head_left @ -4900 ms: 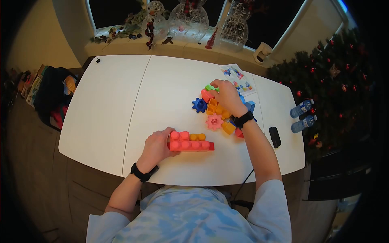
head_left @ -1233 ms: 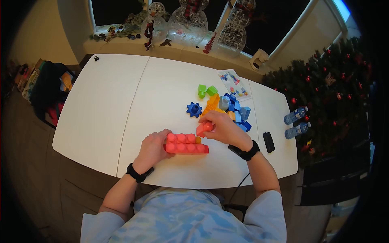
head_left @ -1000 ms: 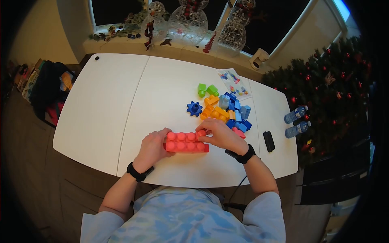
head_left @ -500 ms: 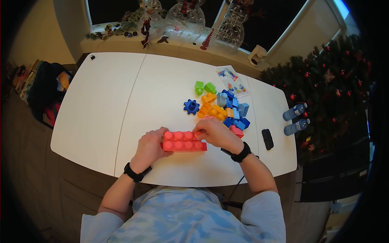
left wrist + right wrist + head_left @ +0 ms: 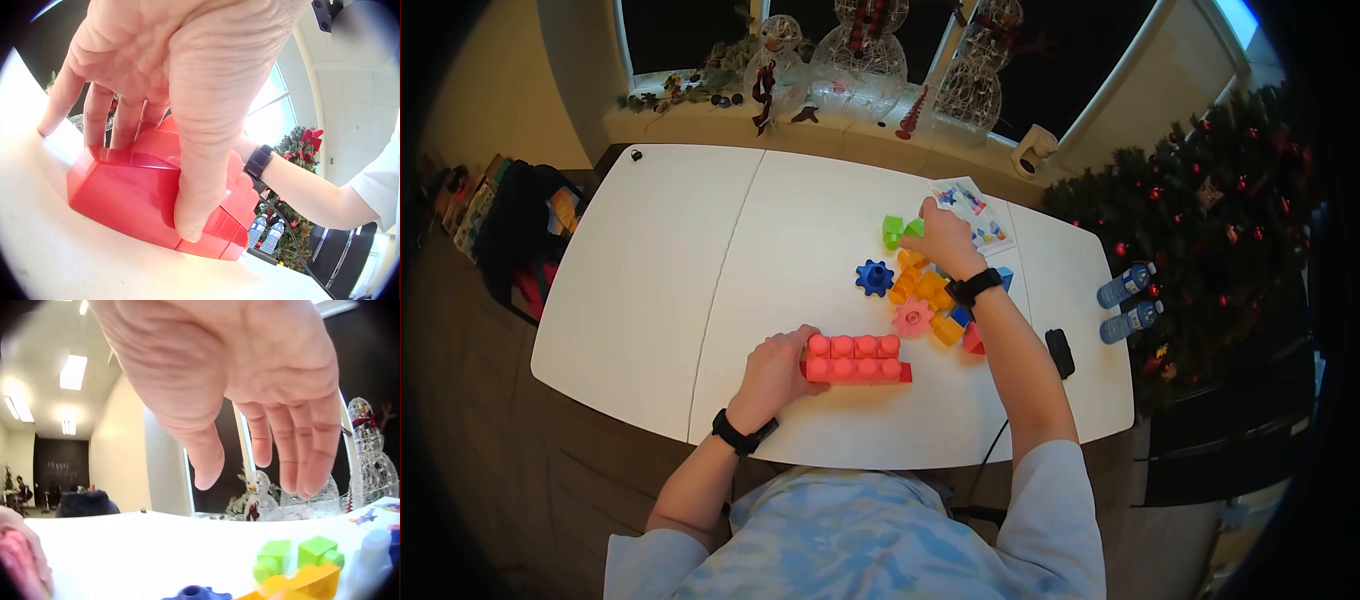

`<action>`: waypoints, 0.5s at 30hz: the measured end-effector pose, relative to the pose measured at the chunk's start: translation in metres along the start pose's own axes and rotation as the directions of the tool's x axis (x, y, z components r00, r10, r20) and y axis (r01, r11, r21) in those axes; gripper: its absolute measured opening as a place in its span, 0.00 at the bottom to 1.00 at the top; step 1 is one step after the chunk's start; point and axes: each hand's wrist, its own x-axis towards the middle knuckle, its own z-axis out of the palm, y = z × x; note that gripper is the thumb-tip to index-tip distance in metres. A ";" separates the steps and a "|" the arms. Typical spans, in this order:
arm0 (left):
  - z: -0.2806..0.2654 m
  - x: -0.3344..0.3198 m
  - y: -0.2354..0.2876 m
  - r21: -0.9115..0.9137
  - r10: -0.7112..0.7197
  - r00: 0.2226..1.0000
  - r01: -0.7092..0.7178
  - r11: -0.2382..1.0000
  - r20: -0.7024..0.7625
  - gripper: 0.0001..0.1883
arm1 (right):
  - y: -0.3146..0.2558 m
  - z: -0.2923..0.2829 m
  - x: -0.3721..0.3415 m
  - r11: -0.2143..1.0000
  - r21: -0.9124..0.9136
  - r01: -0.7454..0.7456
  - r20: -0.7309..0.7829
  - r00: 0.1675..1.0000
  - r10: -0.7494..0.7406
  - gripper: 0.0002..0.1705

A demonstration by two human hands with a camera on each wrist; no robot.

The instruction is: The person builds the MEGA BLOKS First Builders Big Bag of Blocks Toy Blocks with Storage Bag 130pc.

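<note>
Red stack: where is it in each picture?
Head: red stack just below and left of centre.
Left wrist: red stack below and left of centre.
Right wrist: red stack at the lower left edge, cut off.
Shared landmark: the left hand holding it.

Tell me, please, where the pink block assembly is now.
In the head view, the pink block assembly sits just left of centre on the table, its left end in the left hand, below-left of the pink gear block.
</note>
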 end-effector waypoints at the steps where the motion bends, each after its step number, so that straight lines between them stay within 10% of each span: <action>1: -0.001 -0.001 0.001 -0.007 -0.003 1.000 0.003 1.000 -0.001 0.36 | 0.002 0.010 0.007 1.000 0.000 0.004 -0.006 1.000 -0.004 0.38; 11: 0.001 -0.001 -0.001 0.000 0.001 1.000 -0.001 1.000 -0.016 0.35 | 0.003 0.048 0.021 0.974 -0.198 -0.108 0.168 0.976 0.142 0.39; 15: 0.001 0.000 -0.003 -0.023 0.031 0.999 -0.032 0.999 -0.028 0.34 | -0.028 -0.013 -0.012 0.997 0.081 -0.012 0.071 0.997 0.007 0.38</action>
